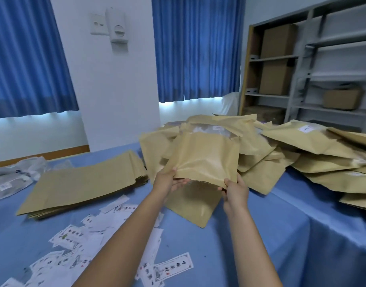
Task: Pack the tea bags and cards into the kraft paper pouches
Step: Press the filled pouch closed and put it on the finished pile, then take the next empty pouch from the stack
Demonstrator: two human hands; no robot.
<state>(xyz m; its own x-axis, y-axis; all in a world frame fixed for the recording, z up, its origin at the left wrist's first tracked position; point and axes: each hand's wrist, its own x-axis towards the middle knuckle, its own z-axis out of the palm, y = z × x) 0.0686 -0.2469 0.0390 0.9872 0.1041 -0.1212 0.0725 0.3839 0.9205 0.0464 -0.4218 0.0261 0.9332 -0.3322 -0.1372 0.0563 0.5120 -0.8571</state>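
Your left hand (pixel 168 181) and right hand (pixel 235 188) each pinch a near corner of a puffy, smooth kraft pouch (pixel 204 158), held above a heap of pouches (pixel 281 150). Flat pouches (pixel 82 181) and glossy printed cards (pixel 84 245) lie on the blue-clothed table (pixel 260 235).

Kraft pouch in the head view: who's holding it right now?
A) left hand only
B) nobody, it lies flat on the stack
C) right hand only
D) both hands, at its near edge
D: the left hand and the right hand each grip a near corner of the kraft pouch, holding it up over the pile of filled pouches.
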